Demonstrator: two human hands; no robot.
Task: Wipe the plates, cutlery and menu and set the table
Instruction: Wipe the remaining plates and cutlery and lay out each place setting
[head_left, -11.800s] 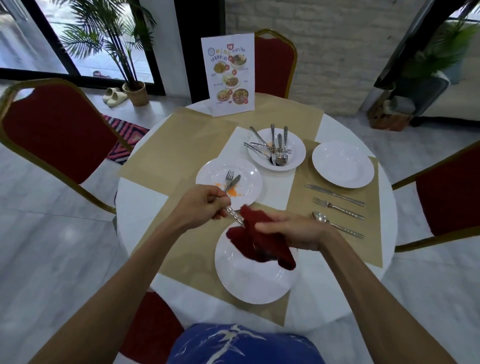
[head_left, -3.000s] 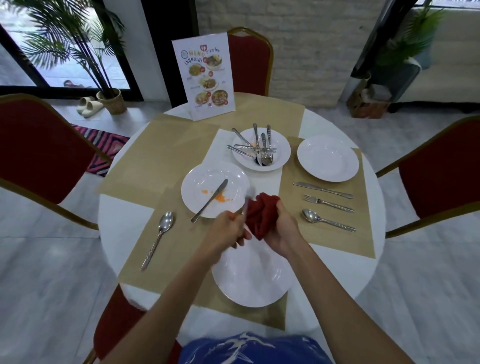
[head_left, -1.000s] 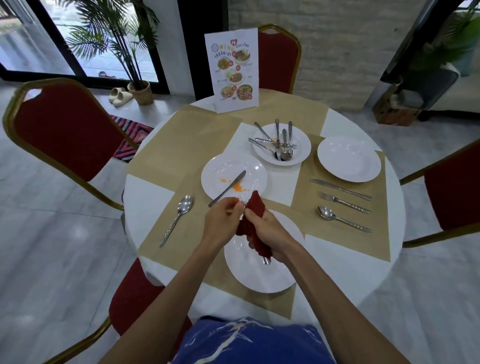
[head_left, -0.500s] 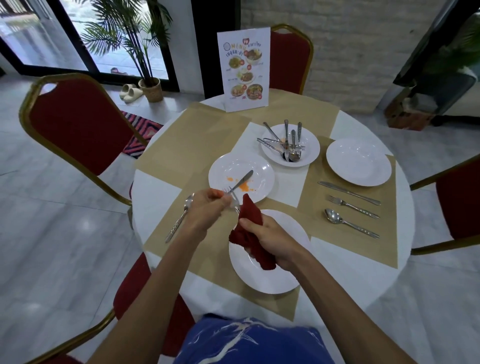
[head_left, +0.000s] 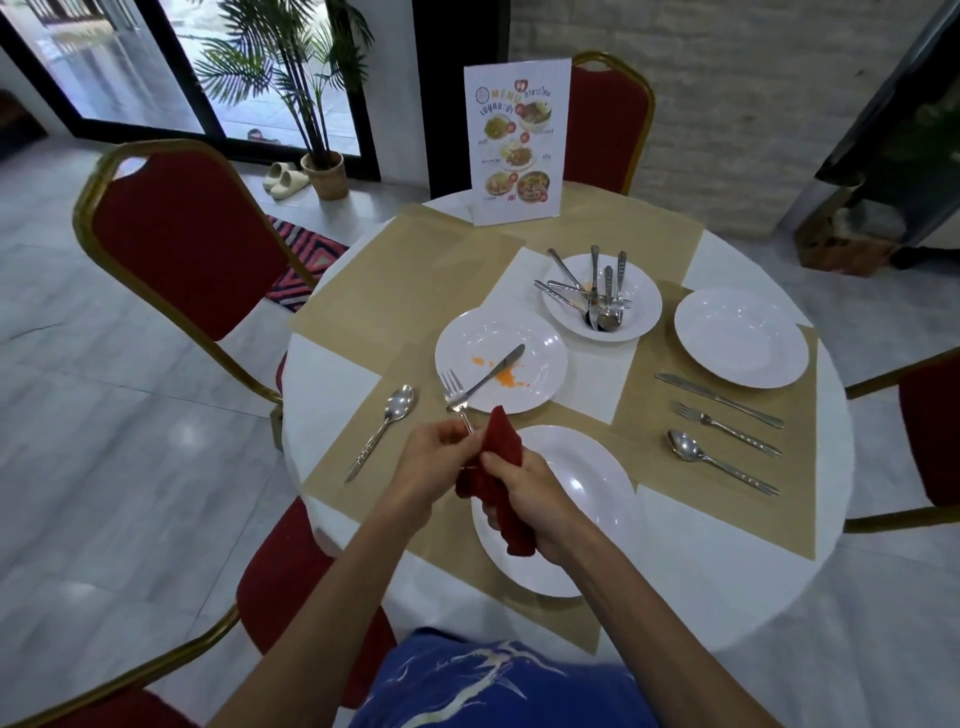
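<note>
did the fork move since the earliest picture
Yes: the fork left the stained plate, where the knife remains; the left hand holds it over that plate's near rim.

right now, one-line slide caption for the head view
Left hand holds a fork while the right hand grips a red cloth over a white plate.

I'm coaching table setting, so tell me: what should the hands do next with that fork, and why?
Probably draw the fork clear of the red cloth and lay it on the placemat beside the spoon. The left hand holds its handle, tines up and bare, while the right hand pinches the cloth around the handle; the spoon already lies there.
</note>
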